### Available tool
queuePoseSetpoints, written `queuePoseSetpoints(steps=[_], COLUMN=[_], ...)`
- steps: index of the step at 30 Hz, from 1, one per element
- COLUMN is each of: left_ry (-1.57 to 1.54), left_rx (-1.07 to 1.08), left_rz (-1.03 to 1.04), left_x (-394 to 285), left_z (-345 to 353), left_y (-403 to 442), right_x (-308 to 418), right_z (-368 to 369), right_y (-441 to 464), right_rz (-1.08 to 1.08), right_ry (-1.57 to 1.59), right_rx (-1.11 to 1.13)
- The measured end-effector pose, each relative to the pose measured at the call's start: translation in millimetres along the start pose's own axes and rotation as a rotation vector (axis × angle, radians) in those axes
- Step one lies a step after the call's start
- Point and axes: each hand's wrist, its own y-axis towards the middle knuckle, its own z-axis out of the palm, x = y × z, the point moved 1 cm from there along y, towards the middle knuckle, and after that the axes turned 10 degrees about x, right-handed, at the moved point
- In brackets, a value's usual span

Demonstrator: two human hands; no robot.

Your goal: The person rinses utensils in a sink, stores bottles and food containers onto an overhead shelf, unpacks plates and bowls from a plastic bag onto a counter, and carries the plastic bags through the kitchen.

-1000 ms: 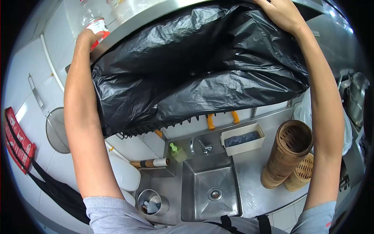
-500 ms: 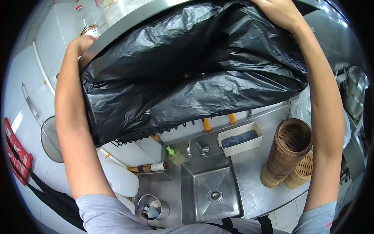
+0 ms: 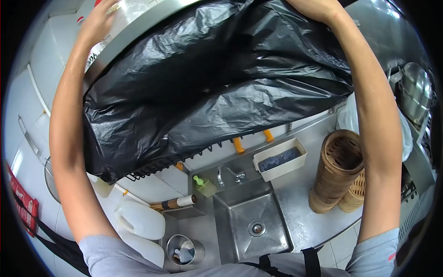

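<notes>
A black plastic bag (image 3: 217, 87) is spread below the metal shelf (image 3: 134, 32), draped over a black wire rack. My left hand (image 3: 99, 21) is raised at the shelf's left end, beside a bottle with a label (image 3: 94, 51) and a clear container (image 3: 134, 10); its fingers are smeared by motion. At the top edge of the view, my right hand (image 3: 316, 7) rests against the upper part of the bag. Its fingertips are cut off or hidden, so its grip cannot be made out.
Below are a steel sink (image 3: 251, 221), a faucet (image 3: 230, 174), a green-topped soap bottle (image 3: 204, 185) and a cream bin (image 3: 280, 159). Bamboo steamers (image 3: 336, 171) stand right. A steel pot (image 3: 184, 249) and white jugs (image 3: 140, 219) stand left. Metal pans (image 3: 415, 92) are at far right.
My left hand has risen from the shelf's left edge toward the clear container. My right hand has stayed at the bag's top. The view has shifted, and the bag appears further left.
</notes>
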Motion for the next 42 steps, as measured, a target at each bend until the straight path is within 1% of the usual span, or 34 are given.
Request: queuePoseSetpoints(steps=[2,3,5,6,8,9,10,12,13,14,16,17,19,20,21,22,23,24,25,26,27,30,31,32,33,34,35,36,37,38,39,40,41,42], left_ry=[-0.043,-0.039,-0.010,-0.006,0.005,0.000,0.001,0.115,0.054,0.055,-0.291,-0.247,0.005,0.062,0.090,-0.039,-0.249,-0.352,-0.340,-0.324,-0.280,-0.156,-0.143,-0.135,-0.135,-0.148,-0.168,-0.175,-0.435,-0.684,-0.677,-0.600,-0.522,-0.522], left_rx=[0.248,0.258,0.659,0.651,0.794,0.843,0.836,0.964,0.934,0.940,0.607,0.431,0.125,0.383,0.542,0.578,0.640,0.548,0.424,0.402,0.413,0.424,0.407,0.382,0.343,0.297,0.263,0.274,0.037,-0.213,-0.214,-0.171,-0.124,-0.110], left_rz=[0.309,0.291,-0.055,-0.064,0.319,0.092,0.086,0.033,0.013,0.003,-0.042,-0.117,-0.492,-0.535,-0.539,-0.512,-0.404,-0.402,-0.426,-0.439,-0.452,-0.474,-0.462,-0.445,-0.417,-0.376,-0.346,-0.357,-0.419,-0.476,-0.491,-0.315,-0.142,-0.155], left_x=[-48.2,-34.6,1.2,3.5,-8.8,-22.4,-24.4,-23.5,-20.4,-17.9,-4.5,11.7,41.9,20.7,70.4,82.4,175.2,185.7,206.7,209.6,201.5,158.4,140.6,122.2,100.3,72.8,40.0,6.5,-30.3,-63.6,-90.9,-119.3,-150.0,-189.4], left_z=[-9.5,7.4,55.7,46.1,24.2,22.2,18.9,14.5,15.1,15.3,18.7,29.1,39.0,12.5,47.8,66.0,129.1,135.3,149.4,145.3,133.6,81.7,67.0,51.4,35.5,19.1,6.6,-10.1,-34.0,-58.0,-77.0,-94.0,-111.3,-131.2], left_y=[21.8,20.1,21.3,20.5,19.6,18.4,15.7,13.9,9.3,2.6,0.4,0.4,-6.7,-11.9,-20.7,-38.5,-48.8,-56.0,-66.6,-71.6,-70.3,-75.3,-75.5,-77.3,-74.8,-68.1,-58.1,-53.1,-41.7,-33.6,-31.0,-29.4,-28.3,-28.7], right_x=[-6.9,-4.3,-2.0,-4.3,-6.1,-6.2,-8.0,-7.3,-3.6,0.6,1.1,-1.8,-5.7,-7.1,-6.7,-5.7,0.3,-8.8,-14.5,-23.6,-31.5,-83.5,-116.3,-141.0,-160.6,-221.1,-258.7,-288.0,-315.8,-337.4,-370.8,-395.5,-421.7,-439.6], right_z=[1.7,0.5,0.6,1.6,-0.5,-0.6,0.4,1.4,-0.8,-0.9,-3.5,-2.6,-2.6,-3.2,-1.6,-5.1,-17.7,-15.9,-25.8,-31.7,-43.8,-71.6,-71.1,-76.0,-84.3,-78.0,-81.1,-79.7,-82.4,-84.7,-76.6,-66.3,-55.8,-46.6], right_y=[1.7,0.2,1.3,2.0,2.3,2.9,2.8,2.8,0.1,-1.1,-1.2,0.1,1.0,2.9,2.3,3.0,-2.7,0.2,-3.7,-9.5,-19.9,-52.6,-59.4,-72.7,-92.3,-105.3,-126.7,-151.1,-173.7,-198.0,-226.6,-254.5,-280.9,-306.7], right_rz=[-0.034,-0.024,-0.021,-0.026,-0.045,-0.068,-0.076,-0.171,-0.067,-0.074,-0.004,-0.026,-0.026,-0.027,0.017,0.007,-0.007,-0.037,-0.043,-0.071,-0.023,0.030,-0.065,0.015,0.197,0.188,0.286,0.423,0.644,0.624,0.641,0.664,0.772,0.882], right_ry=[0.044,0.043,0.124,0.133,0.108,0.089,0.085,-0.019,0.052,0.061,0.058,0.056,-0.002,0.005,-0.009,-0.019,0.032,0.013,0.053,0.131,0.158,0.089,0.038,-0.013,0.001,-0.054,-0.274,-0.136,-0.096,-0.232,-0.266,-0.298,-0.290,-0.282], right_rx=[0.048,0.037,0.039,0.037,0.043,0.059,0.055,-0.037,0.024,0.024,0.035,0.033,0.025,0.067,0.055,0.119,0.166,0.162,0.235,0.220,0.198,-0.015,-0.125,-0.169,-0.155,-0.084,0.037,0.103,0.280,0.347,0.339,0.337,0.399,0.467])
